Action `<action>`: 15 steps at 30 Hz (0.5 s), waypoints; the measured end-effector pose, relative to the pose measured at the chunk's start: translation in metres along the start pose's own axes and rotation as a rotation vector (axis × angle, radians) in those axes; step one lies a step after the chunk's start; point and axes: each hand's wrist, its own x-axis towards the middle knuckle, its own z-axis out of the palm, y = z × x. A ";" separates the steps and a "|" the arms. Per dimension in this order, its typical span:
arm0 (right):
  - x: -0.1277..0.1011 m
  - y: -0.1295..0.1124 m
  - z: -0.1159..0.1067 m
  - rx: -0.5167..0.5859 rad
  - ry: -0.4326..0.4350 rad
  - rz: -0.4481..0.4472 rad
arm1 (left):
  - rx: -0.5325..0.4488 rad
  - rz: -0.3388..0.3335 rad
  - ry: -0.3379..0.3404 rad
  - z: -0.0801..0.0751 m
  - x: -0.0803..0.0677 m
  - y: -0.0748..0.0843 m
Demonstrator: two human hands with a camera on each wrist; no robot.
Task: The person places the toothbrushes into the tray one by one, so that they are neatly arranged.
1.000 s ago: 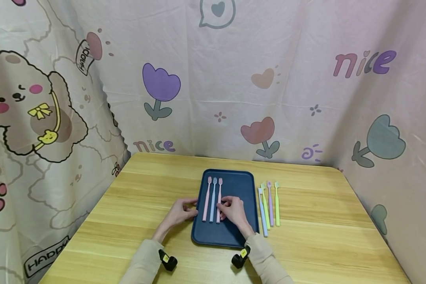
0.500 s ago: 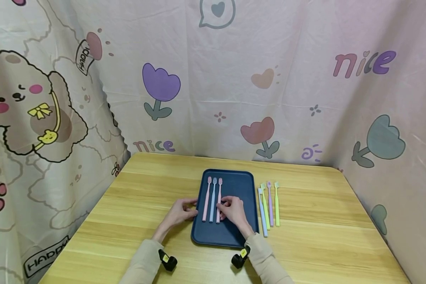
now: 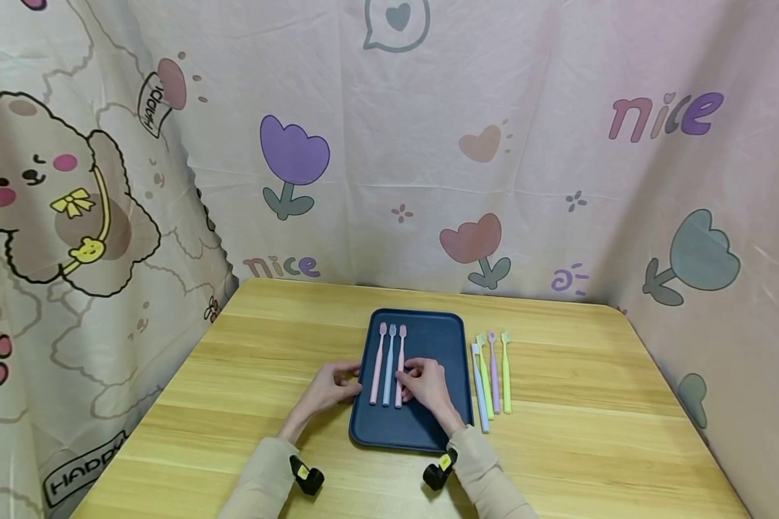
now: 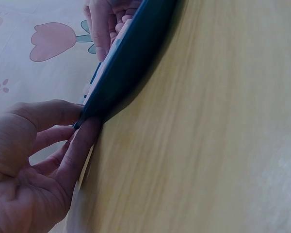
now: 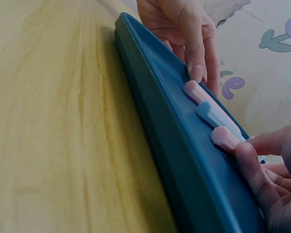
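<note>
Right hand (image 3: pixel 430 386) on right pink brush (image 3: pixel 402 349), left hand (image 3: pixel 329 387) on tray (image 3: pixel 436 342)

Right hand: thumb and fingertips pinch the near part of the right pink brush, which lies on the tray. Left hand: thumb and finger pinch the tray's left rim. Blue brush (image 3: pixel 389 371) and left pink brush (image 3: pixel 376 371) lie just left of the held one, roughly parallel, heads far, handles near.

Risks, my judgement: a sideways slip of the right fingers could knock the held brush askew or into the blue one; spacing is tight. A tug or push by the left hand could slide the tray and skew all three. Shoved right, it would likely hit the loose blue brush (image 3: pixel 480 389), just beside its right edge. Right sleeve (image 3: pixel 487 468) and wrist camera (image 3: pixel 438 476) sit by the near right corner; a low sweep could catch the rim.

Right of tray, on the desk (image 3: pixel 285 324): the loose blue one angled close to the left green brush (image 3: pixel 486 382), contact unclear; then purple brush (image 3: pixel 495 378), right green brush (image 3: pixel 507 378) a bit apart.

Desk is light wood grain, rounded far corners. Pale printed cloth (image 3: pixel 389 108) hangs far, left and right: tulips, hearts, "nice" lettering, bear on left.
</note>
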 end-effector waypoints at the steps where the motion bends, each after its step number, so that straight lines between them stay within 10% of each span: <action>1: 0.000 0.000 0.000 0.000 -0.002 0.001 | -0.001 -0.004 0.003 0.000 0.000 0.000; 15: -0.002 -0.005 -0.025 0.015 0.032 -0.006 | -0.021 0.001 -0.005 0.000 0.001 0.000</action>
